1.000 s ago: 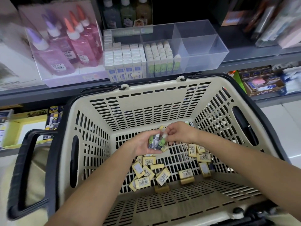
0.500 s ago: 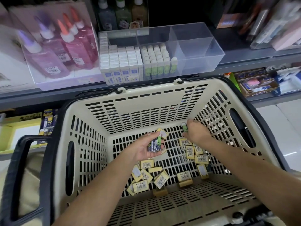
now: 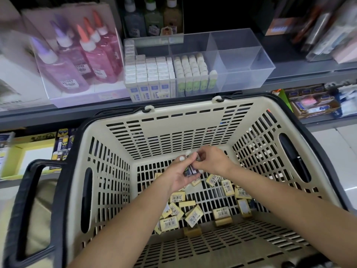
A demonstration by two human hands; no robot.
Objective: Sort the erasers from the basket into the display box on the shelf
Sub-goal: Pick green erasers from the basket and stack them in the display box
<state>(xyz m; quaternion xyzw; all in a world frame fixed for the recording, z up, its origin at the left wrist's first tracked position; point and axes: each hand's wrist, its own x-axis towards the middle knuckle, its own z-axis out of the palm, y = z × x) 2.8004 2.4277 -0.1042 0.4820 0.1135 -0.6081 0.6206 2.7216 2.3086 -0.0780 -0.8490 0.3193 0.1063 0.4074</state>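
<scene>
One basket (image 3: 183, 120), one display box (image 3: 241, 60), left hand (image 3: 179, 176), right hand (image 3: 210, 161).

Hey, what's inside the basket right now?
Loose yellow barcoded erasers lie on the basket floor. The left hand and right hand hold a few sleeved erasers above them; anything beneath the hands is hidden.

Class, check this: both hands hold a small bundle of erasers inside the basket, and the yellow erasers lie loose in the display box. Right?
Not quite. The head view shows the yellow erasers lying loose on the floor of the basket, not in the display box. The left hand and right hand do hold a small bundle of erasers inside the basket.
</scene>
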